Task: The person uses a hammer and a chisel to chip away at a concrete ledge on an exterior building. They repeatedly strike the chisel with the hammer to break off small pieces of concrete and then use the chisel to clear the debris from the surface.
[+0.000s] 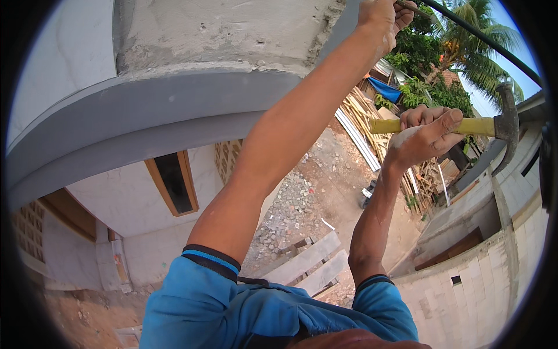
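Observation:
My right hand point(427, 134) is wrapped round the yellow handle of a claw hammer point(507, 129). The hammer lies nearly level, its dark metal head out to the right and the handle's end showing left of my fist. At the top edge, my left hand point(383, 22) is raised with its fingers closed round a thin dark rod point(414, 7). Only part of that rod shows, so its exact kind is unclear. Left of the raised hand is a rough grey cement wall face point(226, 32) above a smooth grey ledge point(174, 96).
A dark bar or cable point(482, 39) slants across the upper right. Far below lie a rubble heap point(288, 200), pale boards point(308, 259) and stacked bamboo or timber point(360, 113). A pale block wall point(465, 291) stands at lower right; a narrow window point(173, 183) is at left.

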`<action>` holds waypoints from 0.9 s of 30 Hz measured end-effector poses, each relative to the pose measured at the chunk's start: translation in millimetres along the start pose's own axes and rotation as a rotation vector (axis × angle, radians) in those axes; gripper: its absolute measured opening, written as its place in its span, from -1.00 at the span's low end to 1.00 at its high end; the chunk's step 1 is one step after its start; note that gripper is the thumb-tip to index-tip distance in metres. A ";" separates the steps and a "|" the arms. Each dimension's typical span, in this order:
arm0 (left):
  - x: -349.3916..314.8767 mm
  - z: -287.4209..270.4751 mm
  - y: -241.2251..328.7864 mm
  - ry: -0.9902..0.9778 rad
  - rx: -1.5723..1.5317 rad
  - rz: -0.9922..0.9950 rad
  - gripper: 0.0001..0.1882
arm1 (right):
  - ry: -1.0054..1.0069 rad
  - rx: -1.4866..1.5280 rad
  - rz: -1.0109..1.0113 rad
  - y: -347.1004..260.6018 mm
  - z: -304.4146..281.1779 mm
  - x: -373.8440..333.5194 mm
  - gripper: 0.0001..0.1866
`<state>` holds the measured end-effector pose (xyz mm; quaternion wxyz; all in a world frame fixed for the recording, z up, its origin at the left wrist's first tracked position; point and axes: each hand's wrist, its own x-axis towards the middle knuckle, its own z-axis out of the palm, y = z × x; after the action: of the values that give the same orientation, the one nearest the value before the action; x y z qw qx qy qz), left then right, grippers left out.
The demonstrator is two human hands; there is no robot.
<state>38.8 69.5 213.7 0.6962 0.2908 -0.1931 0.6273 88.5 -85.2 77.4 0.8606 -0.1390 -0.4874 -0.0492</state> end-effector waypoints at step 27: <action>-31.2 -20.9 95.4 -0.135 0.209 -0.131 -0.84 | -0.312 -0.611 -0.629 6.0 14.1 -17.2 -0.72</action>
<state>-61.6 63.5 193.7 0.6870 0.4151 -0.1537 0.5763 69.2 -76.3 68.4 0.6401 -0.2372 -0.5926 -0.4276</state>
